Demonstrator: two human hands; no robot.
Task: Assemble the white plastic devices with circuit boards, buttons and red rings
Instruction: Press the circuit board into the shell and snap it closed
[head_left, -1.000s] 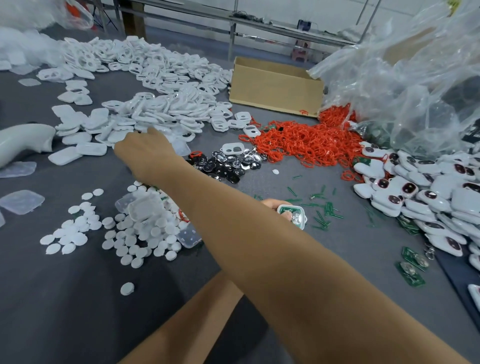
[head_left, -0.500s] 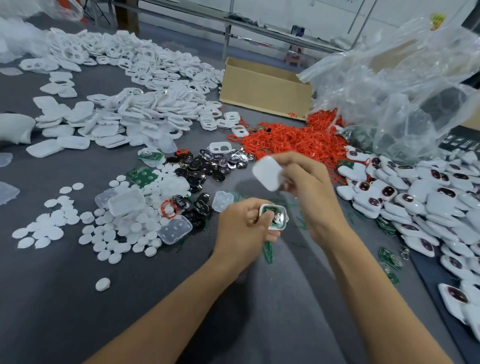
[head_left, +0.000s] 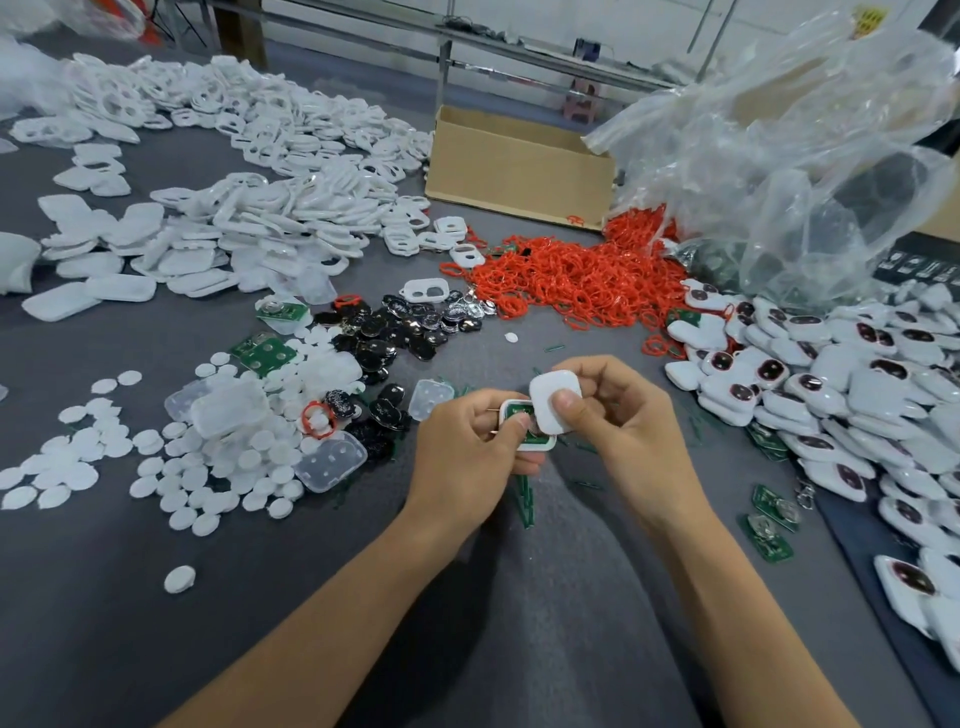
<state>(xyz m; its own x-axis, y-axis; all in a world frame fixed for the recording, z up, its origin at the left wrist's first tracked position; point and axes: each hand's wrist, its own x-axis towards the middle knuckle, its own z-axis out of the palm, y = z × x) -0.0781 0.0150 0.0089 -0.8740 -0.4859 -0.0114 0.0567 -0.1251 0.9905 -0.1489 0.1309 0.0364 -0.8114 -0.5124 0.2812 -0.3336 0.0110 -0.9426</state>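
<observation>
Two halves meet at near centre above the worktop (head_left: 260, 597): the left hand (head_left: 467, 441) pinches the base (head_left: 540, 443), board (head_left: 517, 411) up; the right hand (head_left: 623, 415) pinches the cover (head_left: 550, 392), tilted, overlapping the base's right edge. Seating it likely means swinging leftward.

Two hands (head_left: 465, 441) (head_left: 623, 415), one cardboard box (head_left: 519, 166), one heap of red rings (head_left: 571, 280).

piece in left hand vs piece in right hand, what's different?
The half-shell gripped by the left hand faces open side up, showing a green circuit board; the cover pinched by the right hand shows only a plain white back. The half-shell sits lower; the cover tilts over its right edge. Both are white rounded-square plastic.
</observation>
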